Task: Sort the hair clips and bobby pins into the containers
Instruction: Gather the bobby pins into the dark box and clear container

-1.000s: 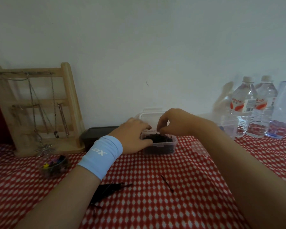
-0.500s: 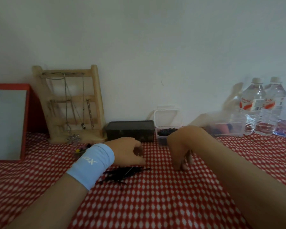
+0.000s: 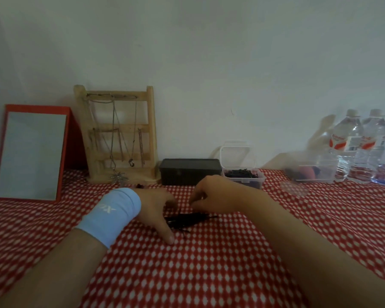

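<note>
A loose pile of black bobby pins (image 3: pixel 188 220) lies on the red-checked cloth at the centre. My left hand (image 3: pixel 156 210), with a light-blue wristband, rests on the pile's left end, thumb spread toward me. My right hand (image 3: pixel 211 196) hovers at the pile's far right side with fingertips pinched together; whether a pin is between them is hidden. Behind it stands a small clear container (image 3: pixel 257 182) holding black bobby pins, its lid (image 3: pixel 236 153) tipped up. A larger clear container (image 3: pixel 320 174) with coloured items sits at the right.
A black box (image 3: pixel 189 171) stands against the wall beside the small container. To the left are a wooden jewellery stand (image 3: pixel 120 134) and a red-framed mirror (image 3: pixel 31 152). Water bottles (image 3: pixel 360 150) line the far right. A clear round lid (image 3: pixel 295 188) lies on the cloth.
Both hands left the small container and came down to the cloth. The right hand reached the single pin, then moved left to the pile. The view shifted left, showing the mirror.
</note>
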`<state>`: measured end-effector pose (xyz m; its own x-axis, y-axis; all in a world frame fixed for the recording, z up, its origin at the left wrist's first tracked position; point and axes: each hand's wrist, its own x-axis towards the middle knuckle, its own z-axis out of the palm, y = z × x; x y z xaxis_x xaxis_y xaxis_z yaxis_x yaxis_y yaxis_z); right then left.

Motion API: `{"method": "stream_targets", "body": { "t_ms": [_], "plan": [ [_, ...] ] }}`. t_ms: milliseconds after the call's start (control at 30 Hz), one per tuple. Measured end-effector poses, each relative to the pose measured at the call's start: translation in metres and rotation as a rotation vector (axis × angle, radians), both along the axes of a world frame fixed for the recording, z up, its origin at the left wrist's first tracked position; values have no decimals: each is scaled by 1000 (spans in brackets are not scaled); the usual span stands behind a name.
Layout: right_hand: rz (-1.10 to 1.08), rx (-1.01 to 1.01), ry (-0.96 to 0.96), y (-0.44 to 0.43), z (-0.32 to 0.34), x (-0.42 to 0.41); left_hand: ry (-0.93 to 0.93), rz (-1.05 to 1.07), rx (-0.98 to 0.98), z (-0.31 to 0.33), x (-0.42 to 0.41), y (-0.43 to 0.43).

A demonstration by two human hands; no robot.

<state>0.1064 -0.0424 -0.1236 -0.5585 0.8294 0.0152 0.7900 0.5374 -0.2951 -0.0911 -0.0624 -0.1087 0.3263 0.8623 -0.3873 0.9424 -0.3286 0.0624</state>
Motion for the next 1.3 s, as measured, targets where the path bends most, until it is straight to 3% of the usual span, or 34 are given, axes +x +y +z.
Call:
{"method": "stream_targets", "body": {
  "t_ms": [167,333,567,733,867,967,1167,1300],
  "plan": [
    [28,-134,-18,-11,-13,-9,-154,-86,107,-8,6,5],
    [9,-98,-34,-11,-16,-8,-222,-98,147,-12,8,4],
    [26,-86,43,-6,-19,3,56,90,85,-3,-3,6],
    [30,-55,46,-2,-21,6,-204,131,29,-8,2,7],
    [9,-44,35,1,-18,15,-378,86,103,-17,12,7],
    [-6,-70,42,1,-12,26,-333,-42,220,-21,18,8],
    [-150,-165,-56,0,3,61,-134,-46,154,-17,20,5],
    [-170,-161,-14,6,-2,64,-213,-121,165,-23,27,3]
  ]
}}
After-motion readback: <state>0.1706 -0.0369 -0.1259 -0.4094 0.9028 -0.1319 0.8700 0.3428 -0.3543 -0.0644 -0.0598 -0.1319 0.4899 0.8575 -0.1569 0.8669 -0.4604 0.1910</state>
